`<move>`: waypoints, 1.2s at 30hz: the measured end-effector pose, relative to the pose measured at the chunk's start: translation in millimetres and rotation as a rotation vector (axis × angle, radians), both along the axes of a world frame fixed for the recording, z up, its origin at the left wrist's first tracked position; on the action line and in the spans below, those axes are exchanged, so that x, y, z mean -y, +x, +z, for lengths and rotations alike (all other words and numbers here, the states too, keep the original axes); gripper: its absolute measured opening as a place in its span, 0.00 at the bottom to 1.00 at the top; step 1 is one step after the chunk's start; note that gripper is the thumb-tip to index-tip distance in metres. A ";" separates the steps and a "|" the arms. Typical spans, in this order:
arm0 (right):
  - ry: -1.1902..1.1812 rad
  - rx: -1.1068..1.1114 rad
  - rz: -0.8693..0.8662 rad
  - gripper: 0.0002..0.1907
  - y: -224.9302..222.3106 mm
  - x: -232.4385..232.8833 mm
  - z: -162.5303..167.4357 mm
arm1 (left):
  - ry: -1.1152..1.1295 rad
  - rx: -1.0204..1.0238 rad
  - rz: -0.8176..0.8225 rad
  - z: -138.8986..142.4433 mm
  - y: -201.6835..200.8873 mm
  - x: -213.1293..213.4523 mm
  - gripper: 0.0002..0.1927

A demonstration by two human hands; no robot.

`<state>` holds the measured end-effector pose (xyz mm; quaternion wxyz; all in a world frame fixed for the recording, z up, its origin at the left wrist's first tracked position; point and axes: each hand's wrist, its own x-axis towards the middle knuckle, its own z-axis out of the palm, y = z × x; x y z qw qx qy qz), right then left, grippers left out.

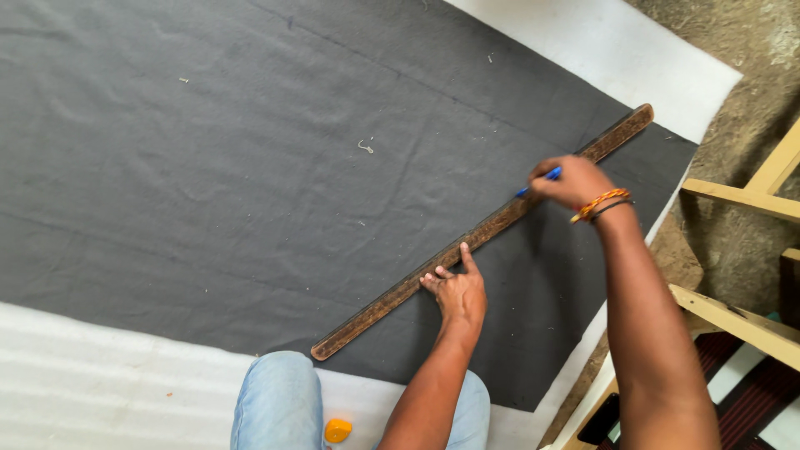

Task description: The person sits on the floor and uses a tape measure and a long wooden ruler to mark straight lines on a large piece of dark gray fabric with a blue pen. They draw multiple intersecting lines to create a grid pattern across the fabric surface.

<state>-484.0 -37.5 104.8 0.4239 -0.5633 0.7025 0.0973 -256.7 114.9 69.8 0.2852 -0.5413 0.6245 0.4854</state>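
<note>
Head view, straightedge: a long, dark brown, worn wooden straightedge lies flat on a large sheet of dark grey fabric; its long axis runs on a diagonal from lower left, near the person's knee, to upper right, near the fabric's far corner.
Head view, left hand: the left hand rests on the near side of the straightedge at about its middle; the fingers are spread and press down on the wood's edge, thumb pointing up along the wood.
Head view, right hand: the right hand sits further up the same stick, toward its upper right end; its fingers are closed in a pinch on a slim blue pen, whose tip touches the fabric at the straightedge's edge.
Head view, key relation: the pen tip lies up the diagonal from the left hand, so the stick's axis joins the two hands; the right hand is the nearer one to the far end.
Head view, surroundings: white foam sheeting shows under the fabric; light blue denim knees are at the bottom, a small yellow-orange cap between them; pale wooden frame pieces stand to the right.
</note>
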 end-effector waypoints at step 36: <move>0.204 0.222 0.828 0.13 338.8 -97.1 -23.5 | -0.197 -0.050 -0.035 18.9 26.4 -6.4 0.39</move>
